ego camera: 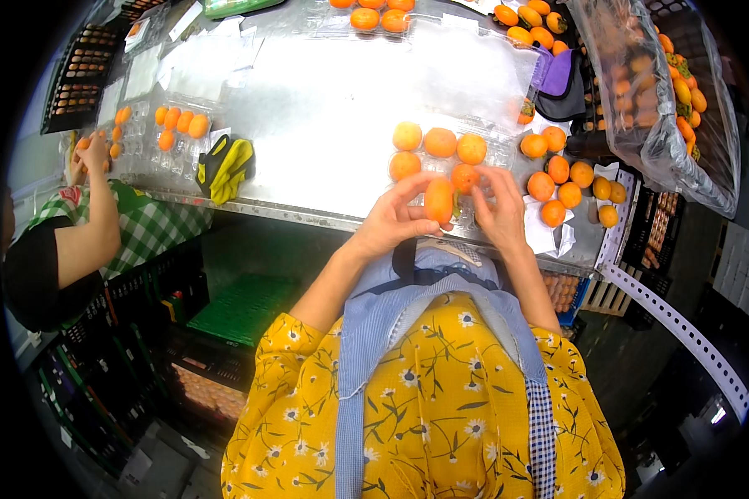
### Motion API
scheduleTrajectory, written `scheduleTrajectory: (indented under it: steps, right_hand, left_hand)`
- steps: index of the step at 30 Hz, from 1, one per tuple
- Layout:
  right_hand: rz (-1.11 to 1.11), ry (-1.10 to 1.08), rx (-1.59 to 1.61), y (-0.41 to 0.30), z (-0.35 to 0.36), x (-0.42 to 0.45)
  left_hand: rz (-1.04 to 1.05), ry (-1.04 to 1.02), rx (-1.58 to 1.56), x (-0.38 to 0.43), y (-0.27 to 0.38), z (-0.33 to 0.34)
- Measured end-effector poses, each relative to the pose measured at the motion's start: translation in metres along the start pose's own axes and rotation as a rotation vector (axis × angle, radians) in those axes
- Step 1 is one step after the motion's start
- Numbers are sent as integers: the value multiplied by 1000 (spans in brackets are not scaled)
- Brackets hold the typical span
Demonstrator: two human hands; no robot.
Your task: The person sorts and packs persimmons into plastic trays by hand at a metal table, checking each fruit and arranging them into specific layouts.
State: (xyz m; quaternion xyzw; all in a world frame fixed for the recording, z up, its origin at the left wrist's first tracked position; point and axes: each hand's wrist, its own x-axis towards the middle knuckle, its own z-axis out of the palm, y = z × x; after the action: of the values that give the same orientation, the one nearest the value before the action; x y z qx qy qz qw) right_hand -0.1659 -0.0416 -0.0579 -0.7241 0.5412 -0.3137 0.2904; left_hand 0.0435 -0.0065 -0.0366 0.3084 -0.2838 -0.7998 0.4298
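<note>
My left hand (396, 215) grips an orange persimmon (439, 201) between thumb and fingers, above the near side of a clear plastic punnet tray (437, 164). A bit of green calyx shows at the fruit's right side. My right hand (501, 203) is at the tray's right side with thumb and fingers apart. Its fingertips are at the edge of another persimmon (465, 179), and whether they press on it is hard to see. Three persimmons (440, 143) fill the tray's far row, and one more (405, 166) sits at its left. My hands hide the near cells.
Loose persimmons (558, 169) lie on papers to the right. Beyond them stands a crate lined with plastic film (643, 118). Black-and-yellow gloves (226, 168) rest near the metal table's front edge (299, 219). A co-worker's arm (100, 206) handles fruit at far left. Filled trays (374, 19) sit at the back.
</note>
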Motion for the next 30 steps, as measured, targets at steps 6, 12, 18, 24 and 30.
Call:
scheduleTrajectory:
  steps: [6,12,18,24,30]
  right_hand:
    - [-2,-27,39,-6,1,0]
    - [328,-283,801,-36,-13,2]
    - [92,-104,642,-40,-60,25]
    - [41,91,1406,-59,-156,96]
    - [123,-322,-94,-7,-67,15]
  left_hand:
    - [72,16,-14,0,8,10]
    - [6,102,125,-1,6,17]
    - [195,186,514,0,35,46]
    - [183,337,541,-4,24,1]
    - [130,459,448,-11,19,-7]
